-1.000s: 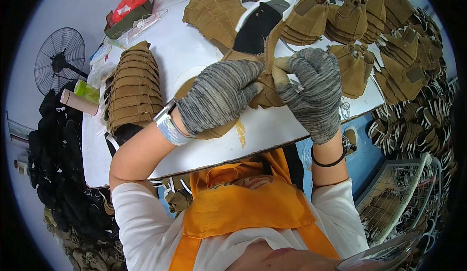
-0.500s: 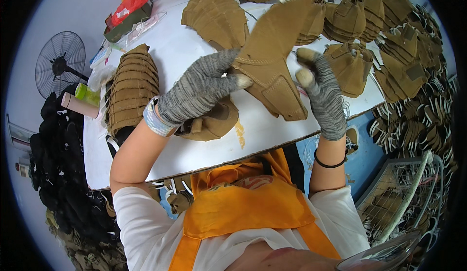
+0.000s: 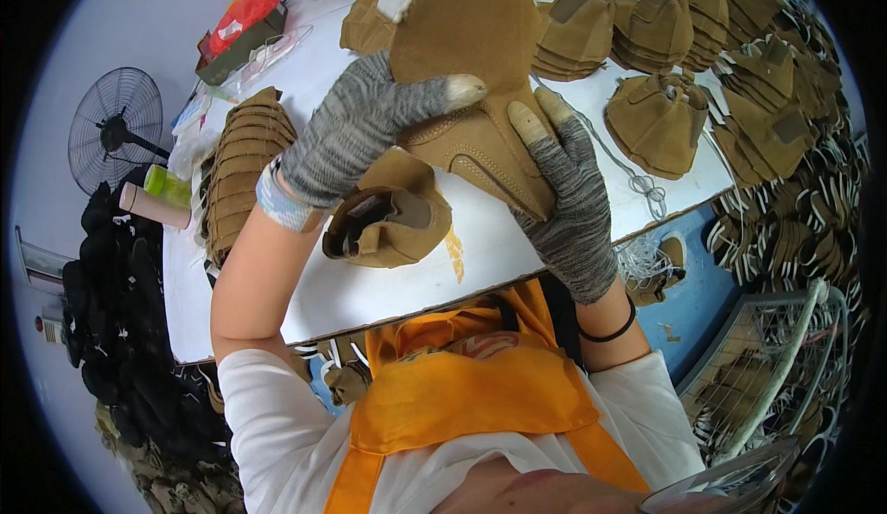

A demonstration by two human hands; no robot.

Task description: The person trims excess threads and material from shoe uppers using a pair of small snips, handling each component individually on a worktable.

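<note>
A brown suede shoe upper (image 3: 471, 38) with stitched seams is held up above the white table (image 3: 333, 297). My left hand (image 3: 351, 126), in a grey knit glove with pale fingertips, is closed on its left edge, the thumb lying across the front and the other fingers hidden behind. At the lower right edge, my right hand (image 3: 575, 205), gloved the same way, grips the upper with its fingertips against the suede. Below my left wrist, another brown upper (image 3: 402, 229) rests on the table, its dark opening showing.
A ribbed stack of brown uppers (image 3: 248, 168) lies at the left. More stacked uppers (image 3: 656, 126) fill the right and far side. Grey cord (image 3: 642, 184) trails near the right edge. Beyond the table stand a black fan (image 3: 115, 131) and a wire basket (image 3: 758, 366).
The held upper has turned and moved left, its wide end now pointing up with white lining showing. My right hand has come in from the right and taken hold of its edge.
</note>
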